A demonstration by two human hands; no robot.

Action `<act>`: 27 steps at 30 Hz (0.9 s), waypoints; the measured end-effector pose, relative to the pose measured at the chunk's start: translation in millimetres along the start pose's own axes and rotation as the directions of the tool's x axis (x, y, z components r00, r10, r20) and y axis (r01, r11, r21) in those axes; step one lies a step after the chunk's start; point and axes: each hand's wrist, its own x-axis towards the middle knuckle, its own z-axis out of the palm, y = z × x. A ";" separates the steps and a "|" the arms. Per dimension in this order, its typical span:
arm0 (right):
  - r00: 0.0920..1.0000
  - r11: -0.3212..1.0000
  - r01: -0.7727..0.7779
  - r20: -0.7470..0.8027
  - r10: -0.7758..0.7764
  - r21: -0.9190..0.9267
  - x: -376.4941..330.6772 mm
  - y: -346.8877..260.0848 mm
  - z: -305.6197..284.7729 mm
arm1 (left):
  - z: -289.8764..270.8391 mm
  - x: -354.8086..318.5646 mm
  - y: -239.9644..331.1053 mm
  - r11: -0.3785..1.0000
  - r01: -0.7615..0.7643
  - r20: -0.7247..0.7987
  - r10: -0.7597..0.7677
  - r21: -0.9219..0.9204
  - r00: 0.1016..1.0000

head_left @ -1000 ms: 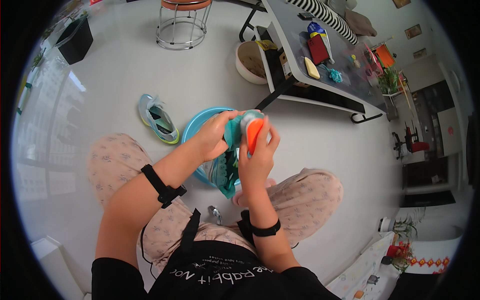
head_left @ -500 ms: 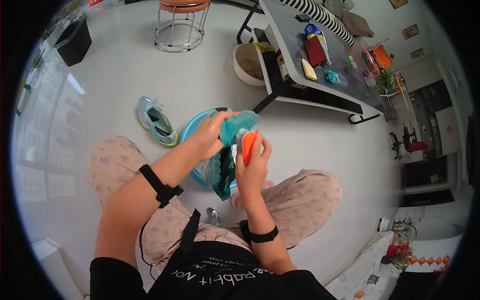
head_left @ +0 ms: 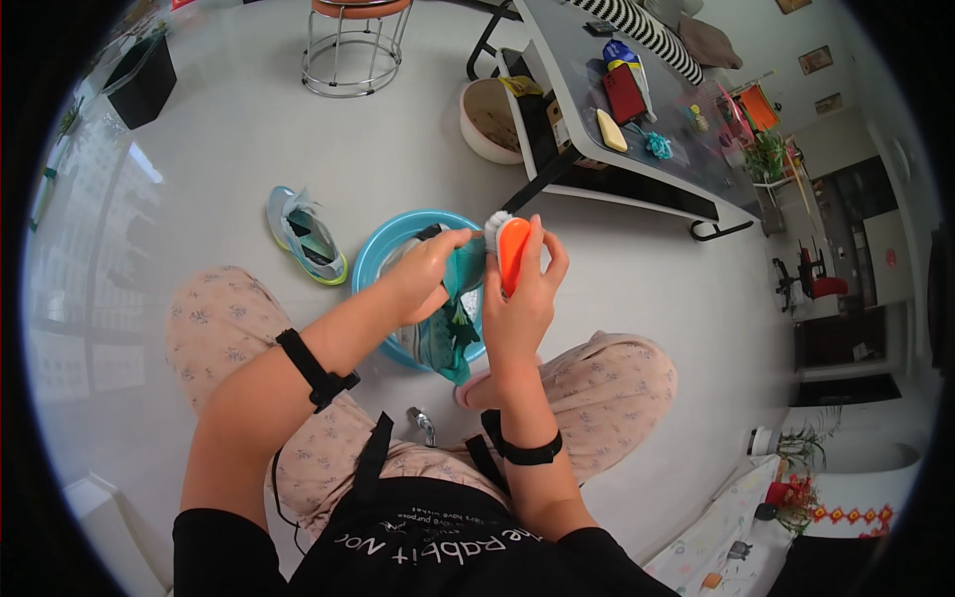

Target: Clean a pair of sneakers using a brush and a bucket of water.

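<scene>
While the left hand (head_left: 426, 281) gripped a teal sneaker (head_left: 450, 316) over the blue basin (head_left: 383, 251), the right hand (head_left: 522, 298) clasped an orange brush (head_left: 510, 251); wet fingers could probably let the sneaker slip.

A second sneaker (head_left: 306, 237) is seen lying on the pale floor (head_left: 249, 129), just left of the basin. A round metal stool (head_left: 356, 45) is placed farther off. A beige bowl (head_left: 490, 119) is set beside a grey bench (head_left: 637, 119), on which a red box (head_left: 625, 92) and a yellow sponge (head_left: 611, 129) are laid.
</scene>
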 end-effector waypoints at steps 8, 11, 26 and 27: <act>0.999 0.998 -0.005 0.042 0.008 -0.069 -20.3 11.3 6.7 | 1.5 -6.0 -2.6 0.976 -0.013 -0.050 0.024 0.217 0.998; 1.000 0.999 -0.009 0.000 0.009 -0.049 5.5 0.5 3.0 | -23.6 12.0 -16.3 0.975 -0.056 0.017 0.054 0.216 0.998; 0.994 0.998 0.044 0.102 -0.039 -0.043 -38.0 6.6 15.0 | -14.4 8.4 -5.9 0.992 -0.090 -0.005 0.090 0.090 0.996; 0.989 0.999 0.050 0.142 -0.047 -0.018 -50.1 5.1 15.6 | -9.8 7.9 -4.8 0.992 -0.085 -0.002 0.086 0.088 0.996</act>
